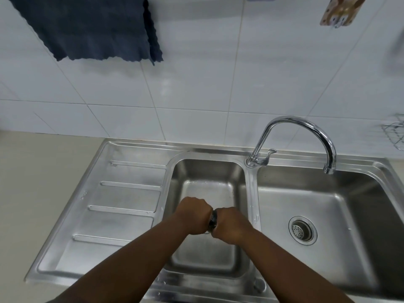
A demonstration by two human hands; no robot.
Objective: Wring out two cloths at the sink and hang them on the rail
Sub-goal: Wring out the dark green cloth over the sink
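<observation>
My left hand (193,215) and my right hand (229,225) are clenched side by side over the small middle basin (205,173) of the steel sink. Between the two fists a short twisted piece of dark cloth (213,219) shows; the rest of it is hidden inside my hands. A second cloth, dark blue (94,27), hangs flat against the white tiled wall at the upper left. Its top runs out of the frame, and the rail is not visible.
A chrome tap (306,136) arches over the large right basin (341,215), which has a round drain strainer (302,230). A ribbed draining board (122,206) lies to the left. A wire rack (395,134) sits at the right edge, a patterned item (341,9) hangs top right.
</observation>
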